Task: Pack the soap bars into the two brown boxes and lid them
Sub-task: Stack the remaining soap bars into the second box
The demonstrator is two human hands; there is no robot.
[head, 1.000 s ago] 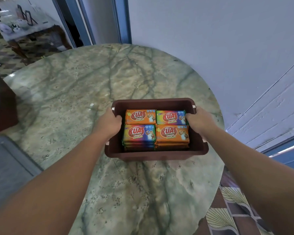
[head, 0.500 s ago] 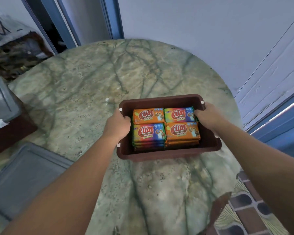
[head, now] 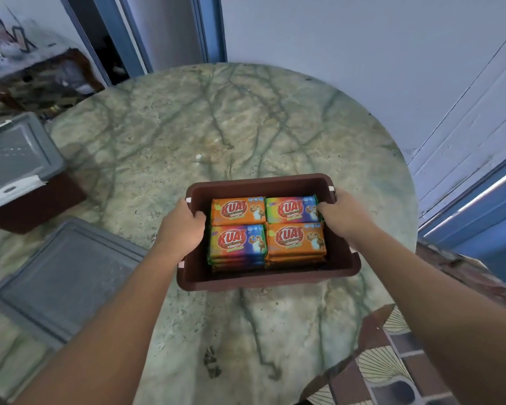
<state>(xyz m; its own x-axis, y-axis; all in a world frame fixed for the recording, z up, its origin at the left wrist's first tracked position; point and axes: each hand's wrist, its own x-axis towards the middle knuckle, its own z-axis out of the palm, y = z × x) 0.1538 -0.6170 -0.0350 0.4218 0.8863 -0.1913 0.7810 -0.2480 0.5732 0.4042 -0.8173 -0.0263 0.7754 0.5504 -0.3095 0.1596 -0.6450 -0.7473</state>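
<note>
While both hands have it by the ends, the risk sits in the carry; the round table (head: 216,127) is polished marble-look stone, green-veined and slick, so a box set down near that right-hand edge could slide or tip off; I'd judge an uneven lift the likelier trouble, with one end dipping and the stacks shifting. On to the grey lid (head: 62,276), a flat rectangle with a raised rim, lying on the table at the left; it has to seat squarely, and any bar riding high would stop it. The second box (head: 32,197), already under its own grey cover, waits far left. Now the open brown box (head: 269,276), smooth rigid plastic with rounded corners and a rolled lip; left hand (head: 181,229) curls over the left rim, right hand (head: 342,217) grips the right rim. Smallest, the soap bars (head: 263,232): glossy wrappers, orange and rainbow, four neat stacks, filling the box below its lip.
</note>
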